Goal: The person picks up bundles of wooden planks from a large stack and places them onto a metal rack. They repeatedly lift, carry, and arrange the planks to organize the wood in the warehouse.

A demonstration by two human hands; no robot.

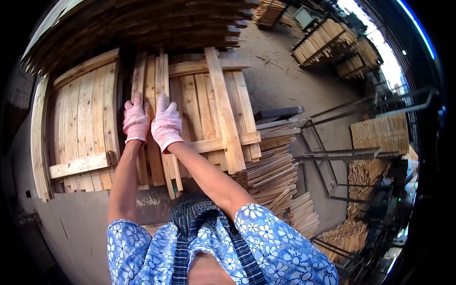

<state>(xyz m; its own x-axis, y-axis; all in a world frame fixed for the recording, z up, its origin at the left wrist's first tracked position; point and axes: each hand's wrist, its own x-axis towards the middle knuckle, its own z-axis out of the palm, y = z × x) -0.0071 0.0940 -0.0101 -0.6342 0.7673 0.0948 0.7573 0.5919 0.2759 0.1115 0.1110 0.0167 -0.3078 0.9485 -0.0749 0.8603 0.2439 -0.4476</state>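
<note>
My left hand (136,118), in a pink knit glove, lies on a wooden plank (139,76) with its fingers stretched out away from me. Close beside it, my right hand (166,124), gloved the same way, rests on a pair of narrow wooden slats (164,76), its fingers extended and slightly apart. Between the hands runs another plank (150,90). A slatted wooden panel (78,128) with battens lies to the left. Under and beyond my right forearm is a second slatted panel (192,102), crossed by a loose-looking board (223,109). Both thumbs are mostly hidden.
A tall, dark stack of boards (137,26) stands along the far side. Piled slats (270,166) sit to the right, near a metal frame (323,154). Further right are several more wood stacks (380,133) on the concrete floor (280,85).
</note>
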